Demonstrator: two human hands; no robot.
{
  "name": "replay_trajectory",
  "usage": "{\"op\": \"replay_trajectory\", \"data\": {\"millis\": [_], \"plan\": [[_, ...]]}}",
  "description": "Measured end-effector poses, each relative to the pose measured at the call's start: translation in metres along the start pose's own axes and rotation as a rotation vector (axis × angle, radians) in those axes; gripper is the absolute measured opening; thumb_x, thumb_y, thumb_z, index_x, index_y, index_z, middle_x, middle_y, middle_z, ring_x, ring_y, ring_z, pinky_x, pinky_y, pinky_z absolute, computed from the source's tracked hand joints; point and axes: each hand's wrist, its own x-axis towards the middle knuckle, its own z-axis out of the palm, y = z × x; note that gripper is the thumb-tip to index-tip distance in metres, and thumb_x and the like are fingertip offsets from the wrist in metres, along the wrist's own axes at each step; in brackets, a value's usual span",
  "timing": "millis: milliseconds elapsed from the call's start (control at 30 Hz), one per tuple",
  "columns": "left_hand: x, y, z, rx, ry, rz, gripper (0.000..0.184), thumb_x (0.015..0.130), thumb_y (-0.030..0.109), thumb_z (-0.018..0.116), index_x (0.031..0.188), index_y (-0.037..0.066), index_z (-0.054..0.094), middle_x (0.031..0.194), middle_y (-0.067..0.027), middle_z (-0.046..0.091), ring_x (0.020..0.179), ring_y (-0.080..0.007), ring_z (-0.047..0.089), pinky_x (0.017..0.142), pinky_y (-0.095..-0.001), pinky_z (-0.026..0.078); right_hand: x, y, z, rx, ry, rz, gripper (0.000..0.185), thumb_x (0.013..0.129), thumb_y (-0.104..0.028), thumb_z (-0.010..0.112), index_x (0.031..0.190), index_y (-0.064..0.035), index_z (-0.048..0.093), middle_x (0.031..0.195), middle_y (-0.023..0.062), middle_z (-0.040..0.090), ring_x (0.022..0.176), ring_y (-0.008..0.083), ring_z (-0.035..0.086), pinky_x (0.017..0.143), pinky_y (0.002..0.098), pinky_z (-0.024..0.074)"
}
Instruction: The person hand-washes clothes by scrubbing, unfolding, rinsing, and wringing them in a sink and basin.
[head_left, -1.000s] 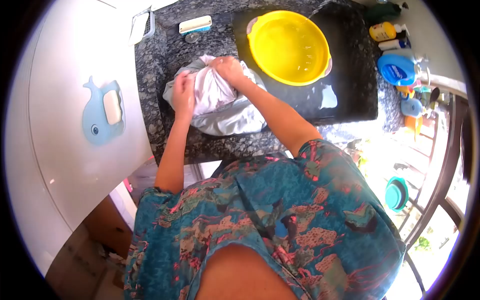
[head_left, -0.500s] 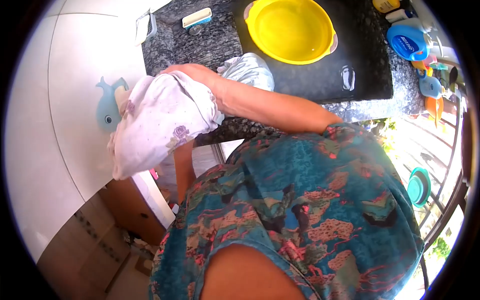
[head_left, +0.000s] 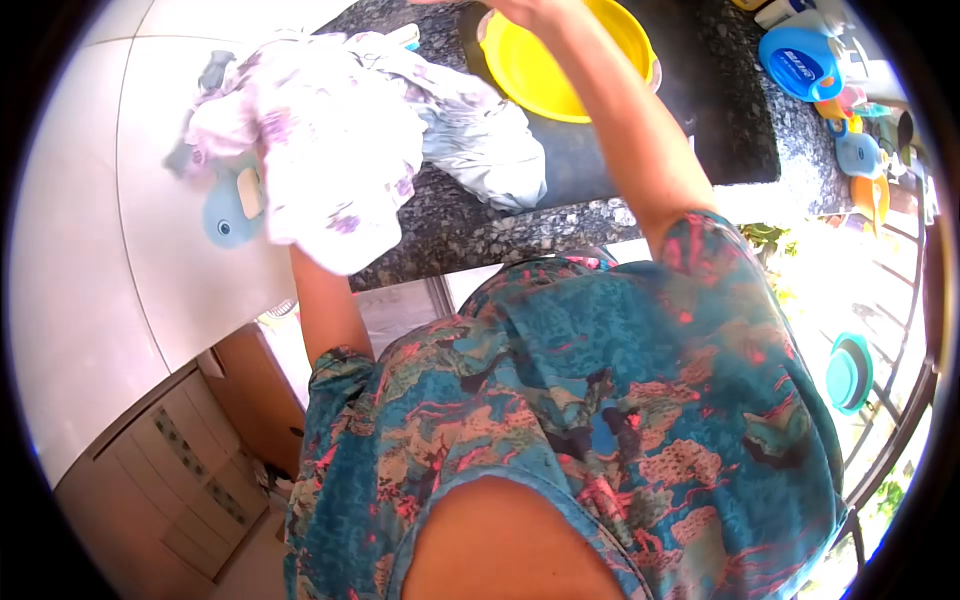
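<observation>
A white cloth with purple flowers (head_left: 335,150) hangs bunched over the left side of the granite counter, covering my left hand; only the forearm shows below it. From its right side, a paler grey-white cloth (head_left: 495,160) stretches onto the counter by the dark basin. My right hand (head_left: 510,8) is at the top edge of the view, above the left rim of the yellow basin (head_left: 540,75). It is partly cut off, with fingers pointing left and no cloth in contact with its visible part.
A blue whale-shaped soap holder (head_left: 228,218) with a bar of soap is on the left wall. Blue bottles (head_left: 795,68) stand on the right of the counter (head_left: 600,218). A teal bowl (head_left: 849,373) hangs by the railing at the right. A brush is partly hidden behind the cloth.
The flowered cloth was bunched on the counter, then lifted left, and is now higher and more spread out. My right hand has moved from the cloth up to the top edge, by the yellow basin.
</observation>
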Motion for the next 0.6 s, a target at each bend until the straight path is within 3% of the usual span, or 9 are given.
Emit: {"op": "replay_trajectory", "data": {"millis": [67,100,133,200,233,367,433,467,600], "plan": [[-0.002,0.012,0.004,0.05,-0.001,0.031,0.034,0.08,0.015,0.064,0.109,-0.003,0.06,0.101,-0.0119,0.064,0.095,-0.0188,0.059,0.086,-0.0326,0.045,-0.04,0.025,-0.051,-0.793,-0.286,-0.093,0.034,0.089,-0.024,0.057,0.117,-0.003,0.056,0.108,0.0122,0.064,0.096,0.0235,0.063,0.088,0.0331,0.0499],[0.0,0.018,0.008,0.074,-0.001,0.049,0.034,0.079,0.015,0.064,0.108,-0.003,0.06,0.101,-0.0119,0.064,0.095,-0.0188,0.059,0.085,-0.0325,0.045,-0.07,0.071,-0.077,-0.976,-0.164,-0.19,0.065,0.085,-0.034,0.062,0.139,-0.0088,0.037,0.131,0.015,0.05,0.121,0.0288,0.049,0.104,0.037,0.0368],[0.002,0.023,0.011,0.103,-0.003,0.062,0.034,0.079,0.015,0.064,0.108,-0.003,0.06,0.101,-0.0119,0.064,0.095,-0.0188,0.059,0.085,-0.0325,0.046,-0.101,0.056,-0.066,-1.179,-0.253,0.253,0.097,0.077,-0.048,0.069,0.148,-0.011,0.014,0.147,0.0173,0.03,0.137,0.0304,0.026,0.113,0.0402,0.0205],[0.011,0.035,0.02,0.152,-0.012,0.098,0.034,0.079,0.015,0.064,0.108,-0.003,0.06,0.101,-0.012,0.064,0.095,-0.0188,0.059,0.085,-0.0325,0.046,-0.134,0.124,-0.082,-1.218,-0.264,0.215,0.116,0.064,-0.051,0.078,0.149,-0.0121,0.009,0.15,0.0217,0.02,0.141,0.0343,0.015,0.115,0.0451,0.0137],[0.014,0.043,0.025,0.181,-0.018,0.117,0.034,0.079,0.015,0.064,0.108,-0.003,0.06,0.101,-0.012,0.064,0.095,-0.0188,0.059,0.085,-0.0325,0.046,-0.144,0.133,-0.066,-1.17,-0.205,0.324,0.115,0.062,-0.046,0.081,0.148,-0.014,0.012,0.15,0.0217,0.019,0.14,0.0354,0.017,0.114,0.0471,0.016],[0.031,0.083,0.05,0.312,-0.044,0.21,0.034,0.078,0.014,0.065,0.107,-0.003,0.061,0.102,-0.0122,0.064,0.095,-0.0188,0.06,0.085,-0.0324,0.046,-0.136,0.151,-0.015,-1.009,0.065,0.111,0.088,0.067,-0.041,0.076,0.14,-0.0149,0.033,0.136,0.0209,0.045,0.124,0.0359,0.044,0.105,0.0402,0.0346],[0.043,0.103,0.069,0.373,-0.078,0.26,0.034,0.078,0.014,0.065,0.107,-0.003,0.061,0.102,-0.0123,0.064,0.095,-0.0188,0.06,0.085,-0.0324,0.046,-0.117,0.159,-0.011,-0.686,0.178,0.192,0.063,0.073,-0.036,0.071,0.127,-0.0104,0.052,0.115,0.0206,0.061,0.109,0.0351,0.057,0.095,0.0362,0.0444],[0.049,0.113,0.079,0.4,-0.098,0.283,0.034,0.077,0.013,0.065,0.107,-0.003,0.061,0.102,-0.0123,0.064,0.095,-0.0188,0.06,0.084,-0.0324,0.046,-0.106,0.158,-0.006,-0.545,0.274,0.03,0.04,0.08,-0.027,0.068,0.114,-0.0066,0.062,0.101,0.0103,0.068,0.098,0.0172,0.062,0.088,0.0308,0.0473],[0.067,0.147,0.124,0.481,-0.197,0.355,0.034,0.077,0.013,0.066,0.106,-0.003,0.061,0.102,-0.0125,0.065,0.096,-0.0189,0.06,0.084,-0.0323,0.046,-0.072,0.054,0.011,-0.188,0.507,-0.092,0.039,0.084,-0.027,0.063,0.117,-0.0053,0.06,0.106,0.0071,0.066,0.098,0.0133,0.06,0.086,0.0284,0.0471]]}}
